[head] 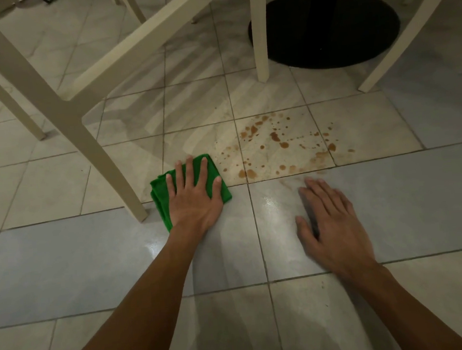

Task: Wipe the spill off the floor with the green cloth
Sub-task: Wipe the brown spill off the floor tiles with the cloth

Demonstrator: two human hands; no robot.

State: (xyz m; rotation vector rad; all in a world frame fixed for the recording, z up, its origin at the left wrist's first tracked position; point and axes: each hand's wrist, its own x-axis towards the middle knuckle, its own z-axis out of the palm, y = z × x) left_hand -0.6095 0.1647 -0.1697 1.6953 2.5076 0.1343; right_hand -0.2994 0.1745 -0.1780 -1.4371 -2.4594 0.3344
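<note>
Step in hand: the wipe is set up, but the spill looks untouched, with its brown drops intact. Your left grip lies flat, fingers straight and spread, and presses the folded cloth to the floor; nothing is curled round it. The cloth sits just short of the spill, whose nearest drops start at its 2 o'clock edge and scatter out toward 3 o'clock. A chair leg stands just beside the cloth at 9 o'clock. Your right grip is at the cloth's 4 o'clock, flat, fingers straight, holding nothing; it is blurred, so I cannot tell whether it bears on the floor. A faint streak shows at its fingertips. The next move calls for a firm push of the cloth toward 2 o'clock, across the drops, palm weight kept on. Watch for smearing: fold to a clean face if the cloth loads up.
</note>
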